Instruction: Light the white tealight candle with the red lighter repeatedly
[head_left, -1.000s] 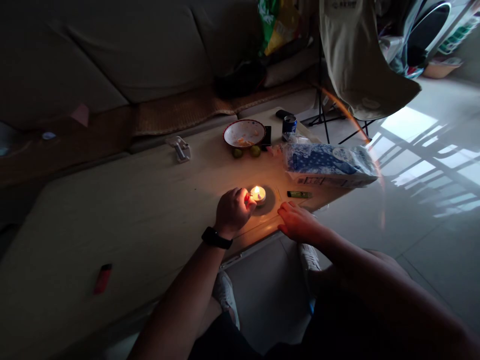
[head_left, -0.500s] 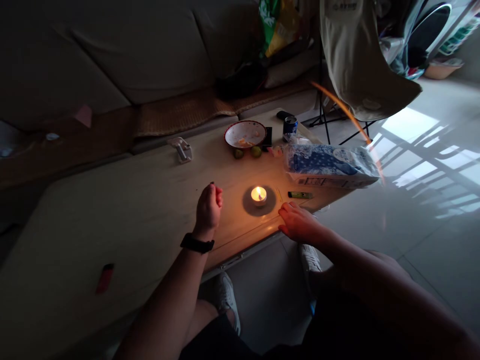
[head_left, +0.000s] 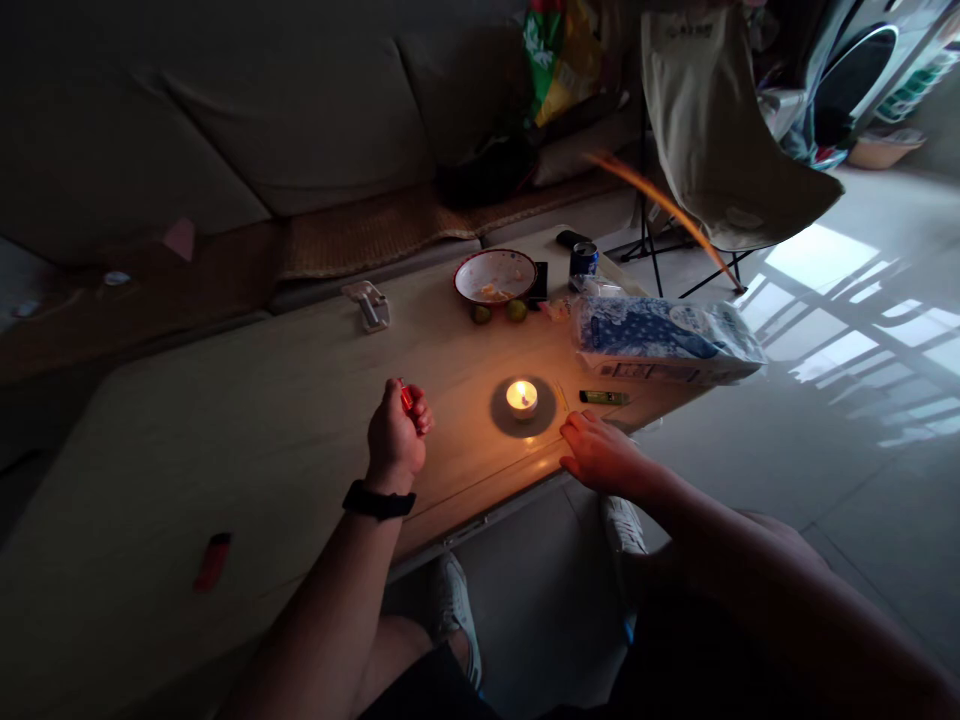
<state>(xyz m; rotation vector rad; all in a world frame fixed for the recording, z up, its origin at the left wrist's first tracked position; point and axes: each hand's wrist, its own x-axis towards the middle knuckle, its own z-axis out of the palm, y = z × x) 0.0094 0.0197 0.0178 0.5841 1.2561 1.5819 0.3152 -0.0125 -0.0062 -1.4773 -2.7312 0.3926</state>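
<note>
From where I stand, the person's left hand [head_left: 395, 432], a black wristband [head_left: 379, 501] around its wrist, is curled into a closed fist just above a long pale tabletop [head_left: 285, 425]. Its fingers grip a small red lighter [head_left: 406, 397], whose top pokes out of the fist. The right hand [head_left: 600, 455] lies palm down at the table's near edge, its fingers [head_left: 577, 430] extended and slightly spread, gripping nothing.

Between the hands, well clear of the left and nearer the right, a lit white tealight candle [head_left: 521, 397] burns on a round dark coaster [head_left: 510, 418]. Just beside the right fingers lies a thin yellow stick [head_left: 562, 397], and a little beyond it a slim green lighter [head_left: 604, 397]. Off to the left, a second red lighter [head_left: 212, 561] lies on the tabletop, well apart from both hands.

Farther along stands a plastic-wrapped blue-and-white tissue pack [head_left: 664, 340]. Past it sit two small green limes [head_left: 497, 313], a white bowl with a red rim [head_left: 495, 276] holding food scraps, and a blue drink can [head_left: 583, 260]. A small metal clip [head_left: 367, 306] is fixed on the table's far edge, and behind everything runs a beige sofa [head_left: 292, 130].
</note>
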